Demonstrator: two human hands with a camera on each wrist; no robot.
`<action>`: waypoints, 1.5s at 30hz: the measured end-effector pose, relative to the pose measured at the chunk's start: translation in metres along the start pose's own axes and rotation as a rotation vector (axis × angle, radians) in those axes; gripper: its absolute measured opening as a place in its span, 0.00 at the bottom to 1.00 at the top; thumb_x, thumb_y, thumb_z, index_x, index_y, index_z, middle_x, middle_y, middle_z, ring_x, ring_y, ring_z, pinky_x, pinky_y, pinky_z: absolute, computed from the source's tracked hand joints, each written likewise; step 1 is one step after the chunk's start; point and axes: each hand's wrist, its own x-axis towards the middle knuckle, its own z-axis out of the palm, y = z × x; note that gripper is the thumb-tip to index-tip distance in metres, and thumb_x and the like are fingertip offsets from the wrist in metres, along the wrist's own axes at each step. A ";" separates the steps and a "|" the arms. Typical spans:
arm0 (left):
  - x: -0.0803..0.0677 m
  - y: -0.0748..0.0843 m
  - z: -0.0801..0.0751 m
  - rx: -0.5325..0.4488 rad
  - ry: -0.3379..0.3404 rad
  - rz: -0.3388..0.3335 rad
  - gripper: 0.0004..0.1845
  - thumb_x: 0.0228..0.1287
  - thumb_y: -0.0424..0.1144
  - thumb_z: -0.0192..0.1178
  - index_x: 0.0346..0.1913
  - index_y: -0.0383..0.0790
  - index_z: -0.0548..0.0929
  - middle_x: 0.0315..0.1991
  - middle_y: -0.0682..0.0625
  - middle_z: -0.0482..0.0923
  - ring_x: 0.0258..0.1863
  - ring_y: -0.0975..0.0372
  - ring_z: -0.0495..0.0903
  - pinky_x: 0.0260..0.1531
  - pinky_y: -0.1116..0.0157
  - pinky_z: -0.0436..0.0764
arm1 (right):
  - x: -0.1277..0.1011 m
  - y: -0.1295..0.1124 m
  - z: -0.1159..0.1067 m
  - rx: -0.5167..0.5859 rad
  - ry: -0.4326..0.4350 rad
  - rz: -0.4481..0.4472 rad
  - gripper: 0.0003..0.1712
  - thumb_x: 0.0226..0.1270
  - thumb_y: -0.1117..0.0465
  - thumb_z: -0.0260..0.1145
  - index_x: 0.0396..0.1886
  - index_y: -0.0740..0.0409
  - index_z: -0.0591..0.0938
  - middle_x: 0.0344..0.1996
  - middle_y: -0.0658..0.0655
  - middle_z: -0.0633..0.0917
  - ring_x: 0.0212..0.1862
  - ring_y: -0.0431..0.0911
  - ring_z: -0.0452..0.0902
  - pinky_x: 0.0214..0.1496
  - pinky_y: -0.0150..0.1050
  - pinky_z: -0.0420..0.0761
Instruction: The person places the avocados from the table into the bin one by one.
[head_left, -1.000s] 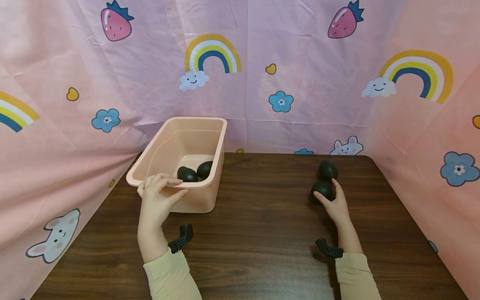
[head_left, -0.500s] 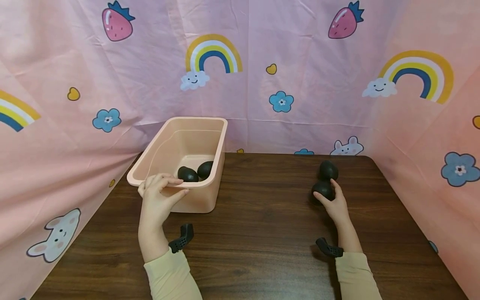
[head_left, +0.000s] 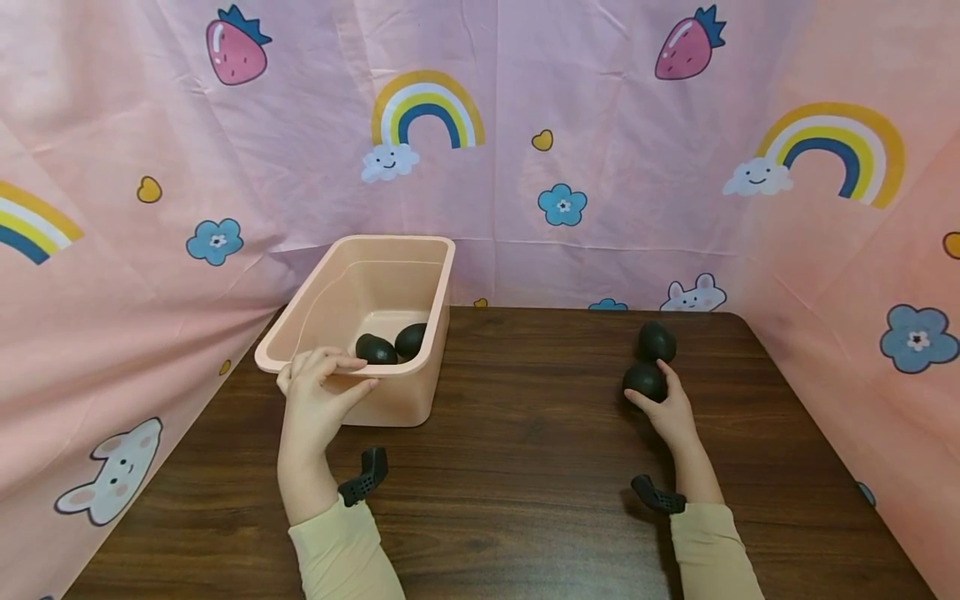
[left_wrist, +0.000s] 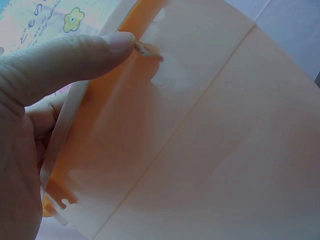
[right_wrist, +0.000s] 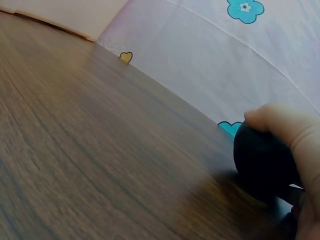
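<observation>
A peach plastic bin (head_left: 438,333) stands at the left of the table, and my left hand (head_left: 315,400) grips its near rim, fingers over the edge and thumb below it outside. In the left wrist view, the thumb (left_wrist: 75,60) lies against the bin's outer wall (left_wrist: 165,150). Two dark avocados rest inside, one nearer (head_left: 375,349) and one against the right wall (head_left: 410,340). Over on the right, my right hand (head_left: 675,412) holds a dark avocado (head_left: 643,381) between thumb and fingers, close over the wood. Another avocado (head_left: 657,342) sits just behind it.
The brown wooden table (head_left: 525,467) reaches back to a pink and lilac cloth (head_left: 607,217) printed with rainbows, strawberries and flowers. That cloth also rises along both sides. A black wrist device sits on each arm, left (head_left: 363,477) and right (head_left: 657,496).
My right thumb and fingertips have shifted slightly on the avocado. The left hand and the bin stay put.
</observation>
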 end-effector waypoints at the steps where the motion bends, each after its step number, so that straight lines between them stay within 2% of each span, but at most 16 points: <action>1: 0.000 0.000 0.000 0.000 -0.001 -0.001 0.15 0.39 0.28 0.78 0.34 0.40 0.87 0.35 0.51 0.80 0.47 0.60 0.66 0.56 0.57 0.41 | 0.000 0.000 0.000 -0.003 -0.002 0.002 0.55 0.61 0.47 0.69 0.77 0.51 0.44 0.73 0.68 0.49 0.70 0.66 0.48 0.65 0.64 0.52; 14: 0.000 -0.001 0.000 0.017 -0.007 -0.008 0.15 0.38 0.29 0.78 0.34 0.39 0.87 0.35 0.51 0.80 0.46 0.60 0.66 0.57 0.58 0.41 | -0.002 0.000 0.002 -0.027 0.008 0.005 0.54 0.59 0.43 0.69 0.76 0.53 0.50 0.72 0.69 0.54 0.68 0.66 0.53 0.62 0.64 0.57; 27: 0.001 0.000 0.000 0.017 -0.010 -0.012 0.15 0.38 0.29 0.78 0.34 0.39 0.87 0.36 0.51 0.80 0.46 0.60 0.66 0.56 0.58 0.41 | -0.005 -0.002 0.001 -0.004 0.075 -0.005 0.50 0.58 0.44 0.70 0.73 0.55 0.57 0.69 0.69 0.59 0.66 0.64 0.58 0.62 0.62 0.60; 35: 0.002 -0.001 0.001 0.007 -0.005 -0.008 0.15 0.39 0.29 0.78 0.34 0.40 0.87 0.36 0.51 0.80 0.46 0.60 0.66 0.55 0.58 0.42 | -0.007 -0.010 0.002 -0.001 0.122 -0.043 0.47 0.58 0.47 0.71 0.72 0.55 0.60 0.61 0.68 0.67 0.56 0.61 0.66 0.53 0.57 0.67; 38: 0.003 -0.001 0.001 0.006 -0.005 -0.005 0.15 0.39 0.29 0.78 0.34 0.40 0.87 0.36 0.51 0.80 0.46 0.59 0.66 0.55 0.57 0.41 | -0.007 -0.012 0.002 -0.011 0.136 -0.052 0.46 0.58 0.46 0.71 0.71 0.55 0.61 0.58 0.69 0.67 0.53 0.60 0.66 0.50 0.55 0.67; 45: 0.003 -0.001 0.001 0.008 -0.005 -0.012 0.15 0.39 0.29 0.78 0.34 0.40 0.87 0.36 0.51 0.80 0.47 0.60 0.66 0.56 0.57 0.41 | -0.010 -0.019 0.001 -0.021 0.149 -0.052 0.45 0.58 0.46 0.71 0.70 0.56 0.62 0.56 0.70 0.64 0.52 0.59 0.63 0.47 0.54 0.67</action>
